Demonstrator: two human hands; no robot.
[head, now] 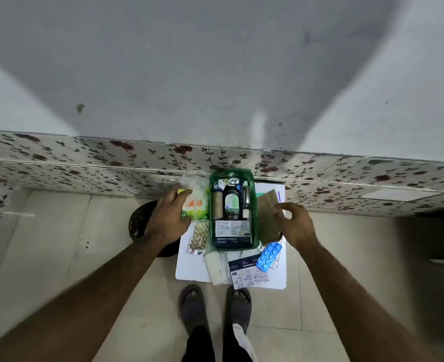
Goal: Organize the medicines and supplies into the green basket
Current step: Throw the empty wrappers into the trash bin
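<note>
Green basket (211, 205) sits on a white board (189, 267) over beige floor tiles (59, 244). Left hand (167, 220) grasps a green-orange packet (196, 207); right hand (295, 226) pinches a brown envelope (268, 218).

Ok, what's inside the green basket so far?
In the green basket: a dark bottle, a tan container, a slim bottle, foil packets and a dark box. Anything beneath them is hidden.

This looks like a room in a home. A person in dark slippers (193, 304) stands on a pale tiled floor (59, 244), and the plain painted wall (215, 74) ahead has a band of flower-patterned tiles (72, 158) along its base.
</note>
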